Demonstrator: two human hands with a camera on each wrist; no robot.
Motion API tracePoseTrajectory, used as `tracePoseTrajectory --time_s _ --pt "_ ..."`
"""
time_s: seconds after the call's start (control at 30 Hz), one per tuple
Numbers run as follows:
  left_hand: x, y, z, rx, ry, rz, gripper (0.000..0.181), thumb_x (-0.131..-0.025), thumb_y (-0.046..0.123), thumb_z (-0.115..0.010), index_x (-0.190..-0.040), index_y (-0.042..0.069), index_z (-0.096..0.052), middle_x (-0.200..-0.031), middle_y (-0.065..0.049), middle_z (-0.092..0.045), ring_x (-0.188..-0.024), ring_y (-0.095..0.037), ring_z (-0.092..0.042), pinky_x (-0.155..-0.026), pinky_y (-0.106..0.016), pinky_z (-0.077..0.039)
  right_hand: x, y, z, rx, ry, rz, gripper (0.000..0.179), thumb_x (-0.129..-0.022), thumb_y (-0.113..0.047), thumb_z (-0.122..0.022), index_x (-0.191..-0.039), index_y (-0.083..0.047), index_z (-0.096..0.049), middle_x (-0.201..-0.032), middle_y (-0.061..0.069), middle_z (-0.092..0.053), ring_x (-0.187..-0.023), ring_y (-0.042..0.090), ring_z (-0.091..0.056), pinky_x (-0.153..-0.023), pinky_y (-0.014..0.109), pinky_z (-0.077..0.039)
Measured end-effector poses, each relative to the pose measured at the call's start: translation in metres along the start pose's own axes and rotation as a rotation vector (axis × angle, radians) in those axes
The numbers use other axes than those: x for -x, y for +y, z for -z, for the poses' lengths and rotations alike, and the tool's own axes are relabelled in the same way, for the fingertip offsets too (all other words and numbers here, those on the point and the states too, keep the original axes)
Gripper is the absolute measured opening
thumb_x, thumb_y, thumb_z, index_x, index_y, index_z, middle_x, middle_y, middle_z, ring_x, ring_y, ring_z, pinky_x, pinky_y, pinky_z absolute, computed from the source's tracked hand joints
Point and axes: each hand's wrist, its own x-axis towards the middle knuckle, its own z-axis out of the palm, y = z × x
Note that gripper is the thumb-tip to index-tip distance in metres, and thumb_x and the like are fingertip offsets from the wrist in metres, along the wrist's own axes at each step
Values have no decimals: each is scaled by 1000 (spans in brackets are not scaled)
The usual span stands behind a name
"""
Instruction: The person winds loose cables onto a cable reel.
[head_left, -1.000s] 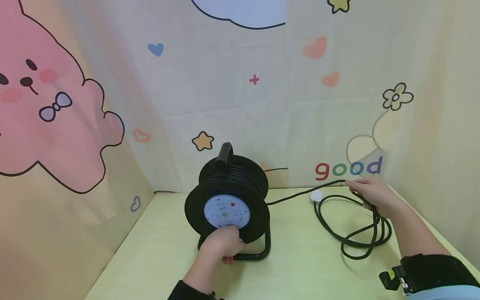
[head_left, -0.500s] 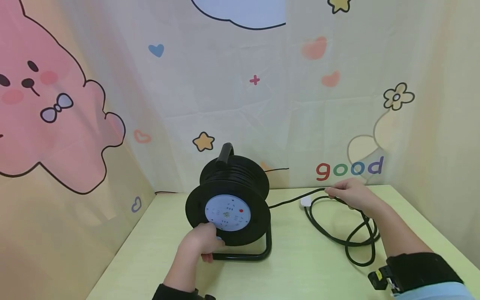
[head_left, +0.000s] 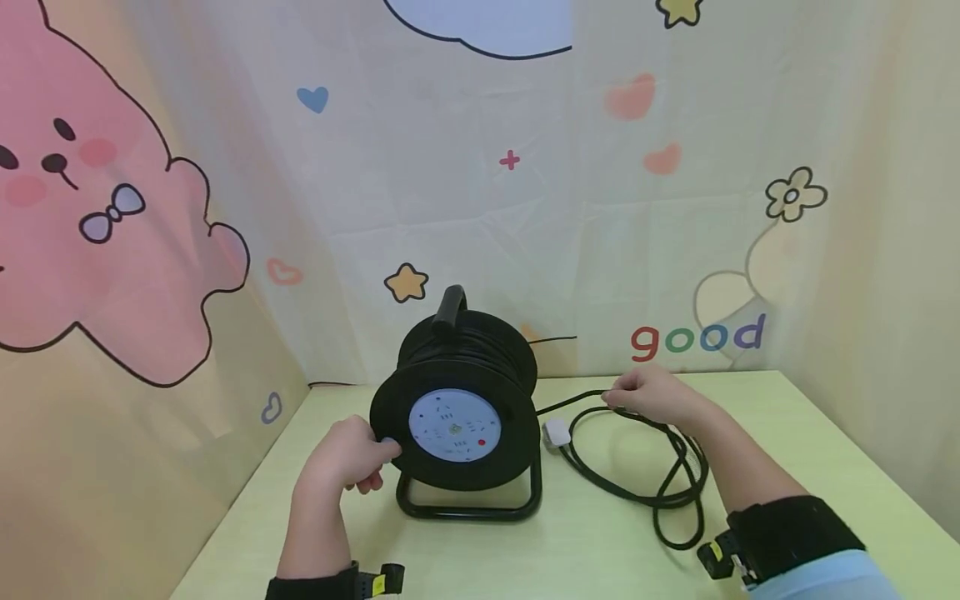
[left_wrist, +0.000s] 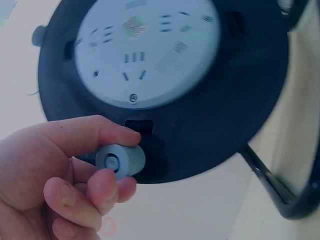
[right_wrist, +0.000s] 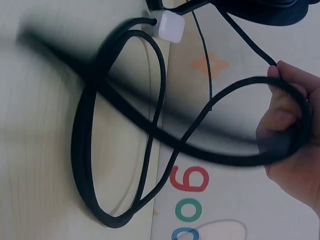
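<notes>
My left hand pinches the small pale knob on the front disc of the black cable reel, the thumb on one side and the curled fingers on the other. The knob sits near the disc's rim, on the left as I look down. The reel stands upright on the desk, toward the back, resting on its bent black tube stand, with a dark handle at the top. A round white socket panel fills the middle of the disc, with a red button low on its right side. Cable is wound on the drum behind it.

My right hand grips the black cable, which runs from the reel's right side up into my fingers. Past my grip, the cable drops into loose loops beside the reel, and some of it is blurred in the right wrist view. The white plug is just beside the reel, at the near side of the loops. Behind the desk hangs a printed cloth with coloured letters
</notes>
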Motion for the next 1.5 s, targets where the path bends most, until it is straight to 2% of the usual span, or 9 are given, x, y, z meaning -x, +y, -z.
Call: tracePoseTrajectory --time_s 0.17,0.3,0.57,0.73,0.87,1.03,1.2,1.3,1.5 --pt "1 -1 12 50 92 1 39 -84 28 -61 -53 5 -57 -48 -4 -58 -46 -21 -56 -49 -32 -39 -9 -11 -17 -104 -83 -4 29 -92 -28 -64 -73 -7 -65 -51 0 -47 -46 16 -48 -54 32 -42" --pt "2 -2 16 83 148 -1 43 -85 33 -61 -51 6 -58 -48 -4 -58 -49 -22 -56 -53 -33 -40 -14 -17 -28 -166 -107 0 31 -91 -28 -66 -74 -2 -63 -52 0 -50 -45 15 -49 -49 28 -39" --pt "3 -1 17 282 201 11 44 -87 36 -63 -56 6 -59 -51 -9 -57 -43 -21 -51 -46 -30 -36 -21 -20 -40 -325 -219 12 13 -93 -14 -60 -95 -3 -66 -69 4 -55 -56 16 -48 -53 28 -37" --pt "3 0 15 345 213 17 43 -86 35 -64 -56 4 -59 -52 -10 -57 -41 -21 -49 -43 -28 -36 -16 -19 -37 -312 -288 -55 13 -91 -5 -54 -102 -2 -60 -81 10 -56 -64 23 -57 -51 31 -48" --pt "2 2 14 354 209 3 43 -86 35 -65 -57 4 -59 -52 -11 -57 -42 -21 -50 -43 -28 -34 -9 -20 -32 -133 -263 -122 11 -93 -5 -53 -103 -4 -57 -87 15 -59 -62 30 -64 -48 37 -54" --pt "0 6 15 343 204 -15 43 -87 35 -64 -57 5 -59 -53 -11 -57 -43 -21 -50 -44 -29 -31 -6 -27 -27 378 -115 -114 14 -96 -17 -56 -86 -8 -58 -72 7 -58 -45 18 -59 -46 31 -50" --pt "-2 8 16 316 202 -13 43 -87 36 -64 -57 5 -60 -53 -11 -57 -44 -21 -51 -44 -29 -34 -5 -39 -23 750 -47 -134 15 -85 -21 -67 -74 -13 -60 -67 0 -56 -54 16 -52 -48 36 -46" --pt "-3 7 16 303 195 -10 43 -87 36 -65 -57 6 -61 -53 -10 -58 -44 -21 -51 -45 -29 -35 -6 -40 -24 848 -29 -159 15 -82 -15 -68 -69 -14 -59 -67 0 -54 -58 18 -47 -46 36 -44" --pt "-2 7 15 296 182 -2 42 -87 36 -65 -58 6 -61 -53 -10 -58 -45 -22 -52 -46 -30 -33 -4 -23 -17 836 27 -333 20 -89 -8 -55 -71 -10 -61 -70 7 -52 -60 19 -43 -46 32 -39"
